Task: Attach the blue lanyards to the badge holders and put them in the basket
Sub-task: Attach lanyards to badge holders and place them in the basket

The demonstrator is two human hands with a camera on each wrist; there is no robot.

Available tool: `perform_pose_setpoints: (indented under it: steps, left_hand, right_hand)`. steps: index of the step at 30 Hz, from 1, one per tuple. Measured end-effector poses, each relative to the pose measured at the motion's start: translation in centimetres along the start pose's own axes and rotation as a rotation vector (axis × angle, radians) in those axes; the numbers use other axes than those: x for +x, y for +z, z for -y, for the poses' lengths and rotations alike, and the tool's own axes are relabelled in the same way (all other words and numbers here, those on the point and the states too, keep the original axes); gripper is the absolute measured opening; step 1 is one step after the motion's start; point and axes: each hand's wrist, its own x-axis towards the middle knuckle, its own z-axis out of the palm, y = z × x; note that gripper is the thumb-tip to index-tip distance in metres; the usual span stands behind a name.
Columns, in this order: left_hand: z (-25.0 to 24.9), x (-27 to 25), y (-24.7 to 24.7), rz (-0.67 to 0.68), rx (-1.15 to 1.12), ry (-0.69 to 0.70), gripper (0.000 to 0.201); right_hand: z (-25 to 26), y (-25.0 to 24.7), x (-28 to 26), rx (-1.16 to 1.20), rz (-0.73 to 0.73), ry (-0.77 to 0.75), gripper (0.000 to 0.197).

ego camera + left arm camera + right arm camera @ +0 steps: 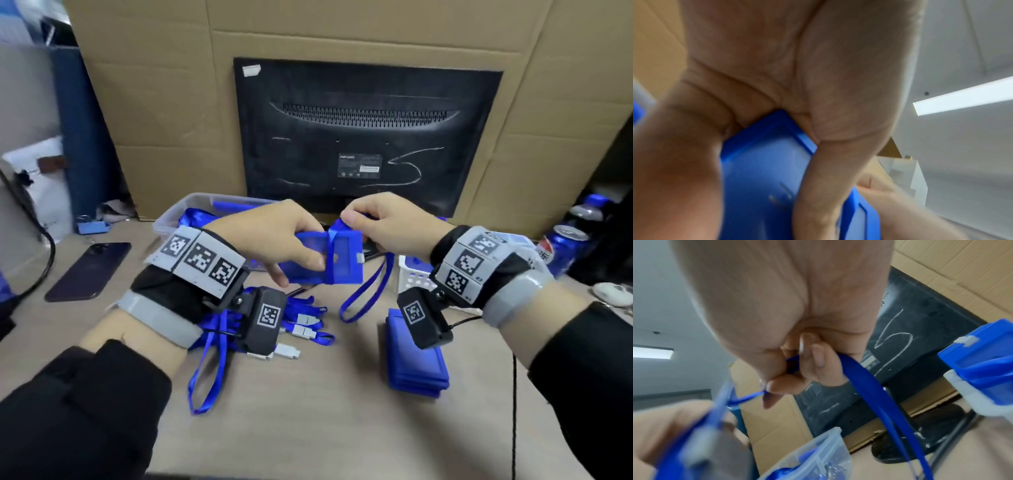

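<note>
A blue badge holder (344, 260) is held above the table at centre, and my left hand (305, 251) grips its left side. My right hand (356, 224) pinches the blue lanyard at the holder's top edge. The lanyard's loop (366, 294) hangs down to the table. In the left wrist view the holder (760, 170) lies under my palm. In the right wrist view my fingertips (777, 386) pinch the strap (869, 386). The white basket (412, 279) stands just right of the holder, with blue pieces inside.
Loose lanyards (305, 325) lie in a pile under my left wrist. A stack of badge holders (418, 363) sits at front right. A clear bin (185, 212) with blue straps stands back left, a black monitor (366, 137) behind, a phone (89, 270) left, cans (561, 246) right.
</note>
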Motion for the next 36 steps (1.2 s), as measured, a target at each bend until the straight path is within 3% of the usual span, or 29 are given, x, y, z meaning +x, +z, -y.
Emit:
perform_pose_setpoints:
  steps: [3, 6, 8, 10, 14, 19, 22, 26, 27, 29, 31, 34, 36]
  left_hand:
    - [-0.7, -0.4, -0.3, -0.079, -0.264, 0.025, 0.015]
    - [-1.3, 0.1, -0.1, -0.26, -0.437, -0.004, 0.018]
    - [-1.3, 0.8, 0.3, -0.405, -0.417, -0.048, 0.018]
    - [-1.1, 1.5, 0.9, -0.451, -0.254, -0.084, 0.008]
    - [-0.4, 1.9, 1.7, -0.342, -0.027, -0.156, 0.012]
    - [-0.4, 1.8, 1.9, -0.096, 0.099, -0.045, 0.014]
    - [-1.0, 1.2, 1.4, 0.023, -0.023, -0.005, 0.015]
    - [-1.7, 0.4, 0.8, 0.071, -0.268, 0.03, 0.017]
    - [-1.7, 0.3, 0.8, 0.043, -0.357, 0.03, 0.02]
    - [-1.7, 0.5, 0.8, -0.058, -0.495, 0.014, 0.022]
    - [-1.4, 1.0, 0.7, -0.212, -0.566, -0.028, 0.022]
    - [-0.4, 1.8, 0.6, -0.401, -0.529, -0.137, 0.028]
    - [-0.2, 1.8, 0.7, -0.397, -0.434, -0.189, 0.028]
  right_hand:
    - [-1.1, 0.6, -0.4, 0.042, 0.057, 0.01, 0.023]
    - [-0.8, 0.6, -1.1, 0.025, 0.155, 0.02, 0.034]
    - [0.0, 0.5, -1.6, 0.027, 0.234, 0.012, 0.036]
    - [1.0, 0.3, -1.8, -0.003, 0.267, 0.009, 0.037]
    - [2.1, -0.7, -1.8, -0.1, 0.217, -0.018, 0.039]
    - [1.9, -1.7, -1.2, -0.147, 0.046, -0.043, 0.038]
    - [0.5, -1.5, -1.1, -0.127, -0.015, -0.004, 0.039]
    - [-1.1, -0.8, -1.7, 0.116, 0.002, 0.061, 0.032]
    - [-1.2, -0.7, -1.9, 0.148, 0.015, 0.083, 0.026]
    - [-1.2, -0.7, -2.1, 0.161, 0.057, 0.137, 0.038]
    - [-1.1, -0.7, -2.3, 0.163, 0.144, 0.14, 0.037]
    - [-1.0, -1.0, -2.5, 0.092, 0.223, 0.1, 0.032]
    - [-0.9, -1.5, -2.4, 0.049, 0.165, 0.069, 0.028]
